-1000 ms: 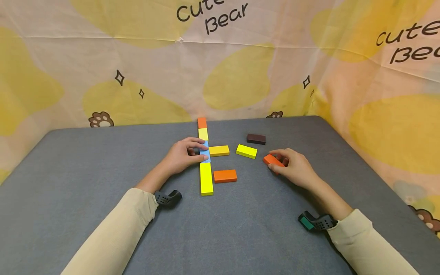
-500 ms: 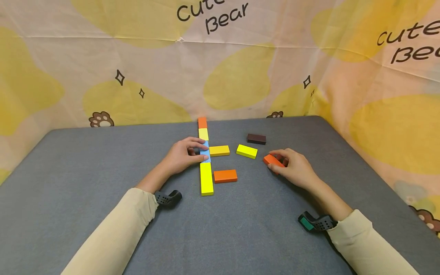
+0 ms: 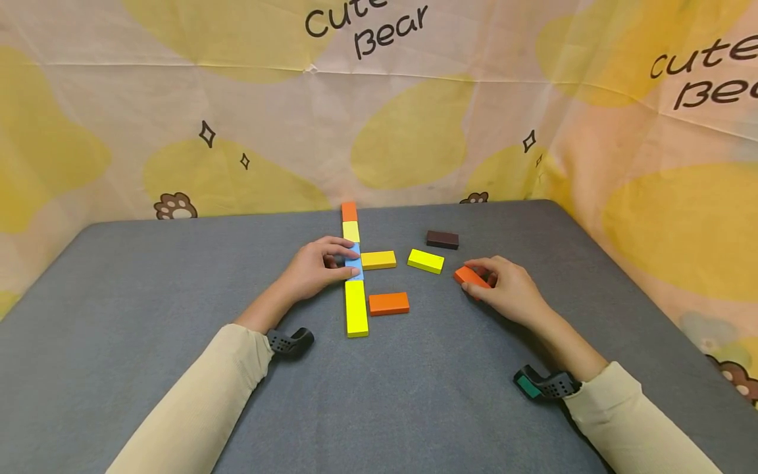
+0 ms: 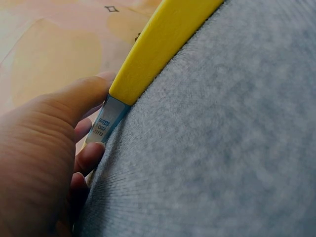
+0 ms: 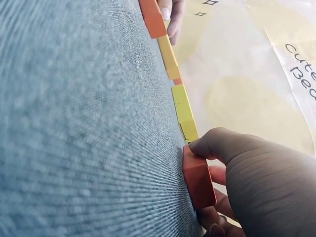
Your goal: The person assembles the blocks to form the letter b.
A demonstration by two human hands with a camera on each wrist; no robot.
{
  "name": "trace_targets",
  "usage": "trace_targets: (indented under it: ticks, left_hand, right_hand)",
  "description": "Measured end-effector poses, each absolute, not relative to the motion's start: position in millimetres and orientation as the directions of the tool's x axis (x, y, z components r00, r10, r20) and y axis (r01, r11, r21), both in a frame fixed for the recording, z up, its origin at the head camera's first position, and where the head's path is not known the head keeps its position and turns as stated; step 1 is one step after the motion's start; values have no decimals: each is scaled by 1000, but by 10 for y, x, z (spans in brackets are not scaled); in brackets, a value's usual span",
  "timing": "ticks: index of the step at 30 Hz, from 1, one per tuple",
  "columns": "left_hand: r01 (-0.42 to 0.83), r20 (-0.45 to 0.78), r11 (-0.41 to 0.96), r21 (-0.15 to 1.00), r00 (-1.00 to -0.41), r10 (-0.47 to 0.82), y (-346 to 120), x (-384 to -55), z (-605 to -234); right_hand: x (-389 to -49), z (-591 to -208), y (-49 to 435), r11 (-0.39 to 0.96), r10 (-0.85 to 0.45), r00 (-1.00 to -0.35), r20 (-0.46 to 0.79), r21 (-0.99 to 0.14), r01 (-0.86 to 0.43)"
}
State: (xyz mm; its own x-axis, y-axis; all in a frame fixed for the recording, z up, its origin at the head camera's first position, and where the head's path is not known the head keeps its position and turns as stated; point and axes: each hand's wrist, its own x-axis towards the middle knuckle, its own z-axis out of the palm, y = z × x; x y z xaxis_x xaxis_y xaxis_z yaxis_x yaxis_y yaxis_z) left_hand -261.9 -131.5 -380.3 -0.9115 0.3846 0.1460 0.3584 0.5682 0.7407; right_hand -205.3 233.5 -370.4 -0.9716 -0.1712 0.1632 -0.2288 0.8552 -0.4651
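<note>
In the head view my left hand [image 3: 309, 270] holds a blue block [image 3: 353, 263] by its two ends, thumb near and fingers far. That block lies in a straight row, between a bright yellow block [image 3: 356, 309] on the near side and a pale yellow block [image 3: 351, 232] beyond. Printed marks show on the blue block [image 4: 109, 118] in the left wrist view. Off to the right, my right hand [image 3: 512, 288] pinches an orange block [image 3: 468, 275] between thumb and fingers. The right wrist view has this orange block [image 5: 200, 180] low at the grey cloth.
An orange block [image 3: 349, 211] ends the row at the back. A golden yellow block [image 3: 378, 260] extends right from the blue one. Another orange block [image 3: 388, 303], a lime yellow block [image 3: 425, 261] and a dark brown block [image 3: 442, 239] lie on the grey tabletop [image 3: 414, 395].
</note>
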Motion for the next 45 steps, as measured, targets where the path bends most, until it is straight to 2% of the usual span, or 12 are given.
trace_targets:
  ticks: [35, 45]
  left_hand:
    - [354, 141, 559, 750, -911, 387, -1309, -2620, -3798]
    - [357, 144, 559, 749, -910, 388, -1307, -2618, -3802]
  right_hand:
    - [-1988, -3654, 2227, 876, -107, -985, 134, -456, -158]
    - [-2003, -3623, 2253, 851, -101, -987, 125, -503, -151]
